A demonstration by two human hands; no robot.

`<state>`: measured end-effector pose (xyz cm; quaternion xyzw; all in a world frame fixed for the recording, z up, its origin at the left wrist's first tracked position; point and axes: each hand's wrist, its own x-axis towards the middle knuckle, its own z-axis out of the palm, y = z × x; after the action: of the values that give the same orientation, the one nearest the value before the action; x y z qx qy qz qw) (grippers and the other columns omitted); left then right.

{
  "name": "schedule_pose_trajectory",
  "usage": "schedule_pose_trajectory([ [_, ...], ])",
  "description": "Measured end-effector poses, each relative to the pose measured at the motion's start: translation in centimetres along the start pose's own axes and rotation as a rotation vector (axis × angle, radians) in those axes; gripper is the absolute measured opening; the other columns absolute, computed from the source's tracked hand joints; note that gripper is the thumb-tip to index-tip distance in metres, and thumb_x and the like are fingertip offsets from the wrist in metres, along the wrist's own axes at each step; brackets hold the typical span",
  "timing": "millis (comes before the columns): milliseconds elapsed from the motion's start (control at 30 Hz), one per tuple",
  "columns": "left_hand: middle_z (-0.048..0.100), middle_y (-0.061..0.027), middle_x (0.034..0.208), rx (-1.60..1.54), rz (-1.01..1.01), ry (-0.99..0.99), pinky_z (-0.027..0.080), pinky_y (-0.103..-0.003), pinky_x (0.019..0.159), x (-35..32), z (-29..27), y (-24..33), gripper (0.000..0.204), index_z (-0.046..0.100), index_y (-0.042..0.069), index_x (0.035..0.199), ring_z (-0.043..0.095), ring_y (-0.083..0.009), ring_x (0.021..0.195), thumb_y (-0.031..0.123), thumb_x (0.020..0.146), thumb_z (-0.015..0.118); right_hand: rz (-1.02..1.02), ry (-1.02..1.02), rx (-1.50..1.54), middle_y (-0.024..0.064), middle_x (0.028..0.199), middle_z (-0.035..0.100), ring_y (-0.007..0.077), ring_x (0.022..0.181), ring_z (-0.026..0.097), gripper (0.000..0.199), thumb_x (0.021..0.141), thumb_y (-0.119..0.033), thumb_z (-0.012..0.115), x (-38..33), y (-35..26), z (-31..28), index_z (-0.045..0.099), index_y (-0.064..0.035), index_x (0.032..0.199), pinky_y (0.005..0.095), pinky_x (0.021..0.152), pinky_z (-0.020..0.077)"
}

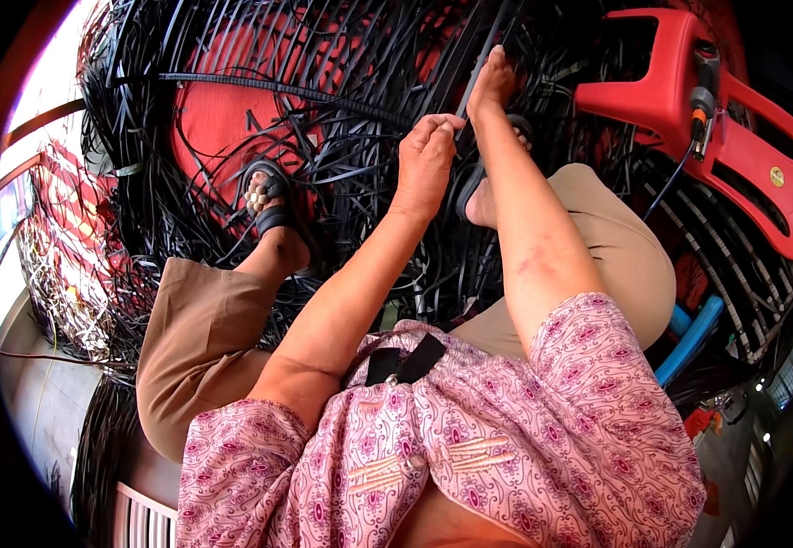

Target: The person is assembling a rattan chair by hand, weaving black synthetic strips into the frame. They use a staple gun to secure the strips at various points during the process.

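Observation:
Ahead of me, my left hand (426,163) is closed in a pinch, its fingertips on the lower end of a flat black strip (486,57). My right hand (491,84) is a little farther away and to the right, with its fingers closed around the same strip, which runs up past it. A tangled heap of black strips (351,196) lies under and around both hands. One longer ribbed black band (287,89) crosses the heap and ends near my left hand. What lies inside the curled fingers is partly hidden.
A red plastic chair (657,96) lies at the right, with a dark hand tool with an orange collar (704,87) and a blue cord on it. Red material (223,119) shows beneath the strips. My sandalled foot (269,201) rests among them. A blue object (692,340) is near my right knee.

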<state>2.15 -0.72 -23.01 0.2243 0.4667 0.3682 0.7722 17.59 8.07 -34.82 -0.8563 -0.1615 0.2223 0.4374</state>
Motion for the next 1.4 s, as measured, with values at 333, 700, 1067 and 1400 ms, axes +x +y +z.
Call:
schedule_pose_trajectory([
  [333, 0.038, 0.0116, 0.063, 0.035, 0.019, 0.035, 0.023, -0.020, 0.046, -0.3, -1.3, -1.4, 0.017, 0.066, 0.004, 0.102, 0.030, 0.0004, 0.052, 0.015, 0.101, 0.054, 0.034, 0.003, 0.194, 0.0143, 0.080, 0.064, 0.0297, 0.077, 0.060, 0.050, 0.095, -0.042, 0.046, -0.1, 0.0, 0.4, 0.064, 0.0014, 0.077, 0.0398, 0.075, 0.0457],
  [700, 0.041, 0.0115, 0.066, 0.088, 0.094, 0.062, 0.026, -0.019, 0.050, 0.0, -2.6, -4.0, 0.016, 0.066, 0.007, 0.101, 0.033, 0.0003, 0.056, 0.017, 0.101, 0.054, 0.165, -0.051, 0.462, 0.0018, 0.062, 0.056, 0.0146, 0.053, 0.052, 0.040, 0.093, -0.036, 0.055, -0.9, -1.0, 0.5, 0.056, -0.0062, 0.068, 0.0306, 0.050, 0.0415],
  [1067, 0.046, 0.0057, 0.068, 0.107, 0.152, 0.104, 0.036, -0.023, 0.057, 0.6, -3.0, -5.4, 0.017, 0.065, 0.003, 0.097, 0.041, -0.0051, 0.063, 0.015, 0.099, 0.053, 0.174, -0.087, 0.344, 0.0033, 0.058, 0.053, 0.0160, 0.042, 0.047, 0.043, 0.095, -0.043, 0.051, -1.2, 0.3, 0.1, 0.061, -0.0037, 0.080, 0.0310, 0.037, 0.0347],
  [1400, 0.045, 0.0070, 0.069, -0.005, 0.178, 0.082, 0.034, -0.021, 0.056, 0.7, -4.2, -6.7, 0.014, 0.065, 0.004, 0.099, 0.039, -0.0033, 0.062, 0.013, 0.100, 0.053, -0.349, 0.171, -0.127, 0.0132, 0.074, 0.065, 0.0307, 0.066, 0.062, 0.044, 0.095, -0.041, 0.057, -1.1, 2.6, -2.5, 0.062, 0.0023, 0.105, 0.0404, 0.063, 0.0509],
])
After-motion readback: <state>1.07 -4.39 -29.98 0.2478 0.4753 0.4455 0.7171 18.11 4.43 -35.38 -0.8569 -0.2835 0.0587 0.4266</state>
